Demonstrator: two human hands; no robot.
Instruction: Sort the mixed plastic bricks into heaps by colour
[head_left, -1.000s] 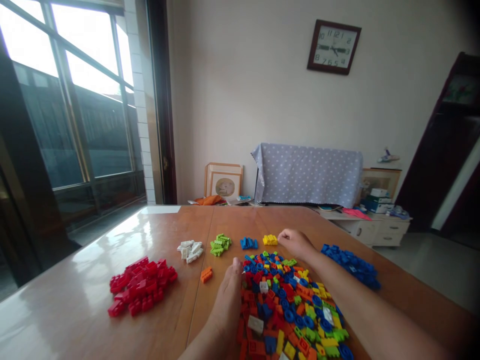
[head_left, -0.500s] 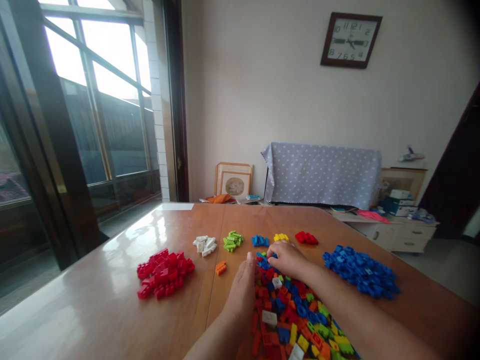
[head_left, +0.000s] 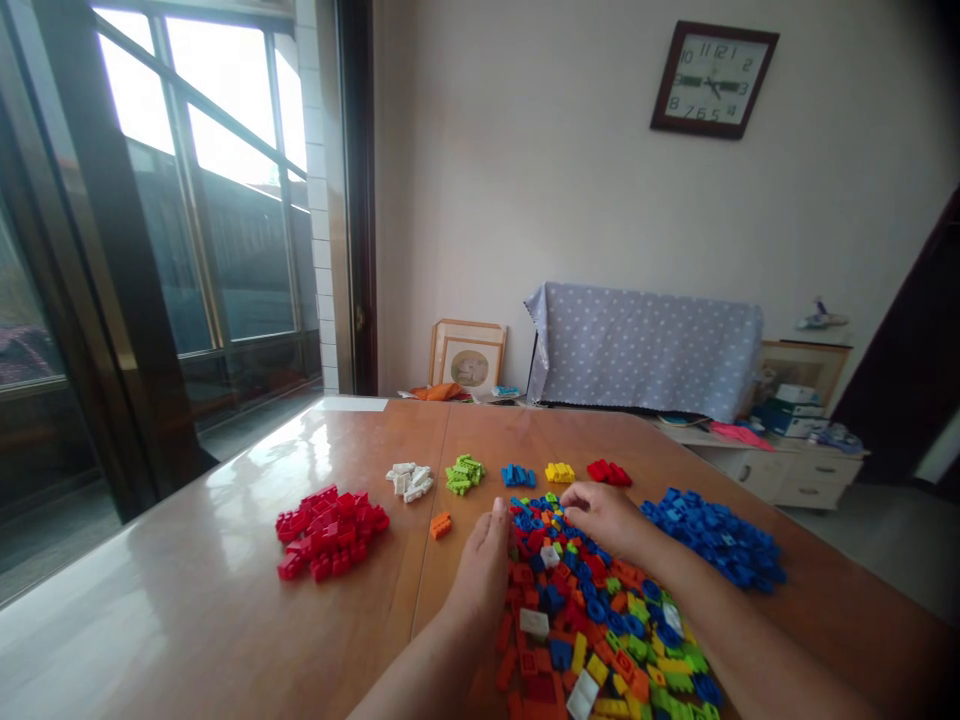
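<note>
A large mixed heap of toy building bricks (head_left: pixel 592 610) in red, orange, blue, green, yellow and white fills the near middle of the table. My left hand (head_left: pixel 486 558) stands on edge along the heap's left side, thumb up and fingers stretched forward, holding nothing that I can see. At the far right of the heap is my right hand (head_left: pixel 606 515), its fingers curled down and together over small bricks. Whatever lies between those fingertips is hidden. A few orange bricks (head_left: pixel 440 525) sit just left of my left hand.
Sorted piles surround the heap: red-pink bricks (head_left: pixel 330 533), white bricks (head_left: pixel 410 481), green bricks (head_left: pixel 465 474), small blue bricks (head_left: pixel 518 475), yellow bricks (head_left: pixel 559 472), red bricks (head_left: pixel 609 472) and a big blue pile (head_left: pixel 716 538). All rest on the wooden table (head_left: pixel 225 590).
My right hand has shifted a little to the right over the heap, uncovering some small blue bricks. My left hand stays at the heap's left side. The camera view has shifted slightly.
</note>
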